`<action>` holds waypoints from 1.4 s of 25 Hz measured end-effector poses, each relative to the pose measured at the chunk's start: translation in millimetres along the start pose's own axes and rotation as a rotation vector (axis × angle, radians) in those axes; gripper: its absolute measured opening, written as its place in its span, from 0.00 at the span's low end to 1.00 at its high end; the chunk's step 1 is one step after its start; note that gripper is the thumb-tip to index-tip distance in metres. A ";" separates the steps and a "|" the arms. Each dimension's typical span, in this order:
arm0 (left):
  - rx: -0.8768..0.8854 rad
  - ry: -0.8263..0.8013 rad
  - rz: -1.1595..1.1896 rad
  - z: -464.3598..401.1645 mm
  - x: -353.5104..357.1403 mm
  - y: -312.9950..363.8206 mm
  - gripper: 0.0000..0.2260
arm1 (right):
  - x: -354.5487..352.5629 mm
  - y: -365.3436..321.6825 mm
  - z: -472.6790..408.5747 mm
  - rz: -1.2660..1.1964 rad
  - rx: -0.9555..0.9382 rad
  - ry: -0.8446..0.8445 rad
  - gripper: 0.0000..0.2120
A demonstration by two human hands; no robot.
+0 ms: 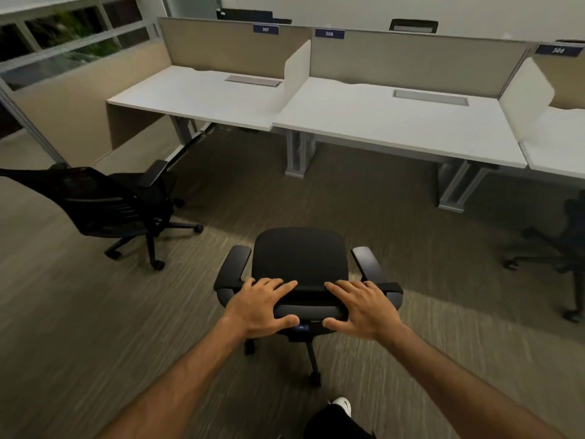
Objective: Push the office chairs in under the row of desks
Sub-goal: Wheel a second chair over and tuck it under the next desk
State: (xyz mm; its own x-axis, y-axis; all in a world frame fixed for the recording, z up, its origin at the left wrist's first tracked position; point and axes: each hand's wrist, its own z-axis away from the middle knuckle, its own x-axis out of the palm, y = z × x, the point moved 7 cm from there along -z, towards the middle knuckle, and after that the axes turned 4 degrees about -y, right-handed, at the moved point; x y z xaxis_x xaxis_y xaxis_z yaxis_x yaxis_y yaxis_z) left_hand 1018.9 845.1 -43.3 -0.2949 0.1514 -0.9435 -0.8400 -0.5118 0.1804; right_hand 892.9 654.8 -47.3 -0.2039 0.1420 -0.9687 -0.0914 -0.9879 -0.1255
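On carpet, near chair (299,264): seat was pointed toward the surface (395,122).
Fingers: spread, backrest top was gripped by left hand (258,307) and right hand (364,308).

Middle chair (299,261) stands before the desks (395,122), another chair (120,204) left.

Three chairs (299,264) — three desks (395,122) — two hands (259,307).

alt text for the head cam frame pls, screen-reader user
Both hands, left hand and right hand, grip the top of the backrest of a black office chair standing on carpet, short of a row of white desks. A second black chair stands left, a third at the right edge; none is tucked under.
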 end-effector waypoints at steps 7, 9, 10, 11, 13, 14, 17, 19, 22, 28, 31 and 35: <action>0.017 -0.011 -0.008 -23.8 -7.1 -14.6 0.43 | -8.4 10.1 -16.1 -0.039 0.062 0.016 0.48; 0.032 -0.006 0.000 -34.5 -10.4 -19.5 0.42 | -12.3 15.9 -23.1 -0.046 0.074 0.029 0.47; 0.038 -0.005 0.003 -39.9 -12.4 -21.9 0.42 | -14.1 18.8 -26.7 -0.053 0.080 0.034 0.47; 0.043 -0.003 0.002 -45.8 -14.3 -24.6 0.42 | -15.8 21.6 -31.0 -0.057 0.084 0.037 0.47; 0.050 0.000 -0.004 -58.8 -19.1 -31.6 0.42 | -19.3 27.1 -41.7 -0.058 0.093 0.036 0.47; 0.052 0.003 -0.004 -66.4 -22.1 -36.3 0.42 | -21.0 30.6 -48.7 -0.058 0.099 0.034 0.47; 0.062 0.022 -0.007 -90.2 -32.1 -50.5 0.42 | -27.5 40.6 -71.1 -0.064 0.114 0.046 0.48; 0.070 0.020 -0.016 -107.8 -39.3 -59.2 0.42 | -31.8 49.4 -88.1 -0.074 0.126 0.042 0.49; 0.075 0.021 -0.014 -133.4 -54.1 -69.7 0.42 | -39.0 63.5 -111.1 -0.096 0.139 0.055 0.49; 0.092 -0.006 -0.023 -184.0 -76.9 -88.9 0.41 | -53.3 91.5 -153.1 -0.105 0.148 0.043 0.50; 0.105 -0.007 -0.022 -212.4 -86.0 -100.6 0.41 | -61.1 106.1 -175.3 -0.105 0.159 0.041 0.50; 0.135 -0.013 -0.035 -253.2 -99.8 -117.6 0.41 | -69.8 125.2 -206.0 -0.107 0.189 0.067 0.49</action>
State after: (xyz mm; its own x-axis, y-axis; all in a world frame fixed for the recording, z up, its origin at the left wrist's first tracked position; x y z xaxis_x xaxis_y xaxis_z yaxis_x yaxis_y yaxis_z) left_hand 1262.5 676.1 -40.8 -0.2695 0.1788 -0.9462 -0.9032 -0.3878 0.1840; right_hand 1096.5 508.2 -39.6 -0.1190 0.2346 -0.9648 -0.2914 -0.9371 -0.1919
